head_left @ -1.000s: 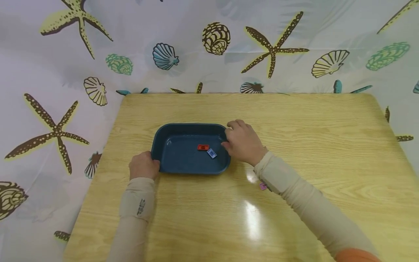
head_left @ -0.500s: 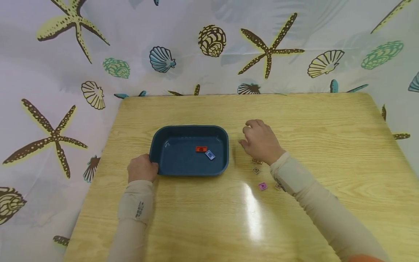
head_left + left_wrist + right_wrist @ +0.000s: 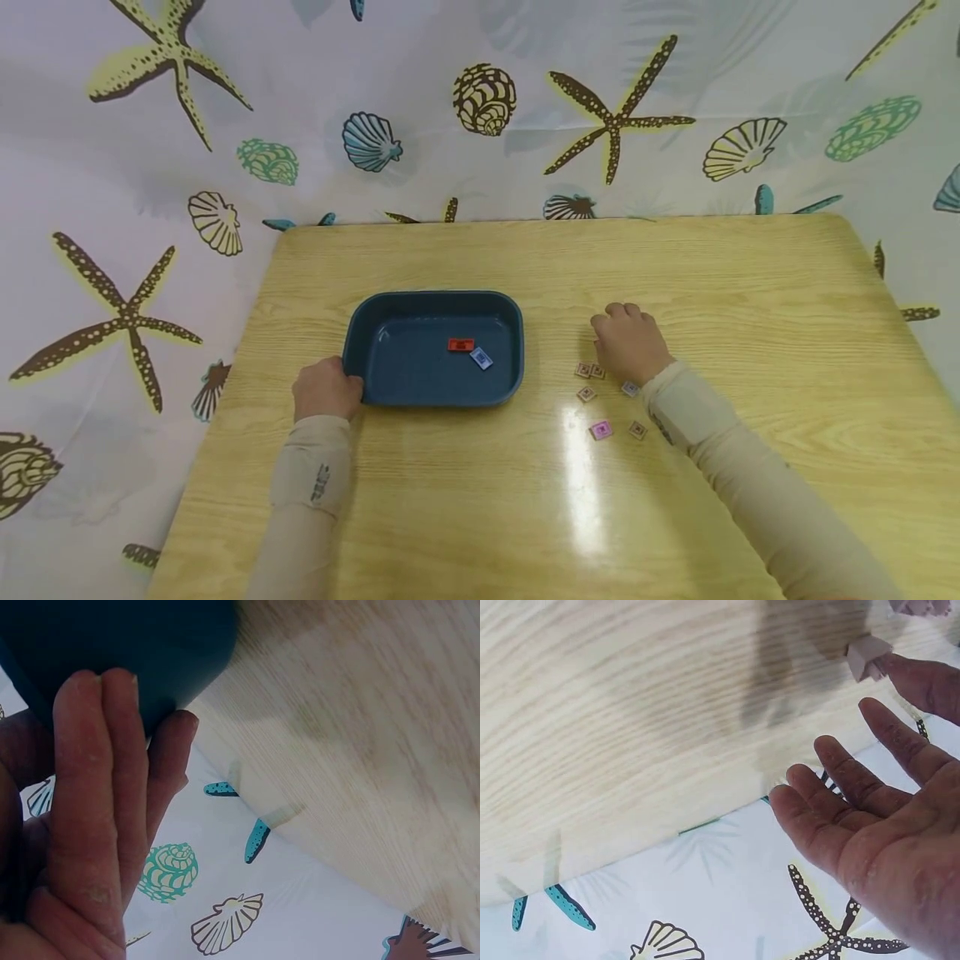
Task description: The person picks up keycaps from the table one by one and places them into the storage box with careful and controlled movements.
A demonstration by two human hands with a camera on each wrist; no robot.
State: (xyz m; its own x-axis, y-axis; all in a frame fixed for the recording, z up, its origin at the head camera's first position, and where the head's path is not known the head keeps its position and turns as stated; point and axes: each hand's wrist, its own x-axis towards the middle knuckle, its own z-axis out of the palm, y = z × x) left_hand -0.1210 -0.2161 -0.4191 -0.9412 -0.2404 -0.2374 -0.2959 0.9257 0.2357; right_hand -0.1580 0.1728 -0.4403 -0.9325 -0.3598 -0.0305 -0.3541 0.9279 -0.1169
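From afar I see the left hand (image 3: 327,389) gripping the blue bin (image 3: 412,371) at its eight o'clock, so I would lower the right hand (image 3: 633,344), loosely spread, and pinch edgewise one square tile (image 3: 586,394) toward its seven o'clock.

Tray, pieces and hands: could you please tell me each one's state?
Blue tray: upright
Red piece: lying in tray
Pale-blue piece: lying in tray
Pink piece: lying on table
Tan pieces: lying on table
Grayish piece: lying on table
Left hand: gripping tray
Right hand: fingers loosely extended
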